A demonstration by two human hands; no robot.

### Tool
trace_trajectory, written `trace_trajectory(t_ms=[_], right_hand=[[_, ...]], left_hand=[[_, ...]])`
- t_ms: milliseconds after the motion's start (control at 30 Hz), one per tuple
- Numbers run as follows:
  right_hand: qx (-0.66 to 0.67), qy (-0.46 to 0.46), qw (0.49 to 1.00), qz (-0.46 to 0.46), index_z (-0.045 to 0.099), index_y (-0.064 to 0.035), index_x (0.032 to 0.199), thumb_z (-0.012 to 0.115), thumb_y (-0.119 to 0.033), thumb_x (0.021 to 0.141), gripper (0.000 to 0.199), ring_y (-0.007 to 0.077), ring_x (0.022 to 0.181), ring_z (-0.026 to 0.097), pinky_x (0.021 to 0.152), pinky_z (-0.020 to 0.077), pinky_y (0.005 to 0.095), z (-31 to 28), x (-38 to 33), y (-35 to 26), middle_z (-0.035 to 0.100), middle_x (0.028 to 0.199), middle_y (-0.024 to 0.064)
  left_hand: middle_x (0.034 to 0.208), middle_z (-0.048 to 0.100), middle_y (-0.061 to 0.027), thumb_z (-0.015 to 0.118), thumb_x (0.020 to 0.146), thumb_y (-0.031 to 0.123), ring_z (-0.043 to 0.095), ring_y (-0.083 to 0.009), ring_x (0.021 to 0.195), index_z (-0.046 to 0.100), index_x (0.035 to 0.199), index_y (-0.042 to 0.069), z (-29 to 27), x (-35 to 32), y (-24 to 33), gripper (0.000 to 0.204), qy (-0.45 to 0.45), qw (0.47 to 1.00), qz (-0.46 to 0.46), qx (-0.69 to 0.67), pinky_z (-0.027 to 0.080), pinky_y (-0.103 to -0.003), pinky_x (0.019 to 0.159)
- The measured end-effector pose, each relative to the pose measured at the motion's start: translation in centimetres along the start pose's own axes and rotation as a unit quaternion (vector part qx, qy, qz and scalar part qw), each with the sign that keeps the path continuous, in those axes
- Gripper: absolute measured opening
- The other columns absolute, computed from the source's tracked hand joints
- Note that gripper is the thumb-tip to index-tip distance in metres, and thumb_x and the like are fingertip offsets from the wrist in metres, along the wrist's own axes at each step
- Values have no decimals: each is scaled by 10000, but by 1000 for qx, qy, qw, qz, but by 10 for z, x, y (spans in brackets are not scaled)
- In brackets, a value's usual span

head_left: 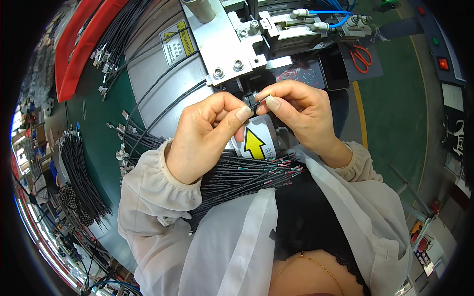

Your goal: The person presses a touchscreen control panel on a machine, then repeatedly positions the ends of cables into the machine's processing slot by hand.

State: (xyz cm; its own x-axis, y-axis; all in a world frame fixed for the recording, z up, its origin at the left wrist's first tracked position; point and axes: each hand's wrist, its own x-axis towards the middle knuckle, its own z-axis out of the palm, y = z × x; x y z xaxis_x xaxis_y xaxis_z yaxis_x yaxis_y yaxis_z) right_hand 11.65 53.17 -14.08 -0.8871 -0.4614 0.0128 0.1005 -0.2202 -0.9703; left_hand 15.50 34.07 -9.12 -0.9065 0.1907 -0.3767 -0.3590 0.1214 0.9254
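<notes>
My left hand (205, 133) pinches a black braided cable (256, 105) between thumb and forefinger, just in front of the machine's metal head. From the other side my right hand (302, 111) grips the thin wire end of the same cable, fingertips pressed together. Below the hands lies a white panel with a yellow arrow (254, 143). A thick bundle of black cables (237, 180) rests across my lap, their ends showing small red, white and green wires.
The metal machine (229, 47) with blue air hoses (328, 12) stands ahead. Red-handled scissors (361, 59) and a dark flat device (333, 69) lie at its right. Leftward are a red tray (69, 64) and another cable bundle (84, 172) on a green table (101, 135).
</notes>
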Motion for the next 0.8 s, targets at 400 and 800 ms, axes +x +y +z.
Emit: trace_trajectory(t_ms=[400, 800], right_hand=[[-106, -23, 994, 27, 624, -2, 839, 625, -41, 850, 40, -9, 585, 409, 504, 326, 180, -3, 4, -6, 530, 664, -58], [-92, 50, 994, 28, 635, -22, 823, 637, -46, 854, 40, -4, 594, 398, 510, 337, 183, 0, 3, 12, 550, 674, -63]], left_hand=[[663, 573, -69, 750, 704, 44, 567, -234, 571, 601, 788, 37, 1, 4, -8, 172, 139, 796, 379, 451, 443, -304, 508], [690, 614, -68, 724, 754, 60, 608, -225, 597, 596, 801, 47, 7, 12, -21, 137, 168, 835, 333, 405, 471, -319, 538]])
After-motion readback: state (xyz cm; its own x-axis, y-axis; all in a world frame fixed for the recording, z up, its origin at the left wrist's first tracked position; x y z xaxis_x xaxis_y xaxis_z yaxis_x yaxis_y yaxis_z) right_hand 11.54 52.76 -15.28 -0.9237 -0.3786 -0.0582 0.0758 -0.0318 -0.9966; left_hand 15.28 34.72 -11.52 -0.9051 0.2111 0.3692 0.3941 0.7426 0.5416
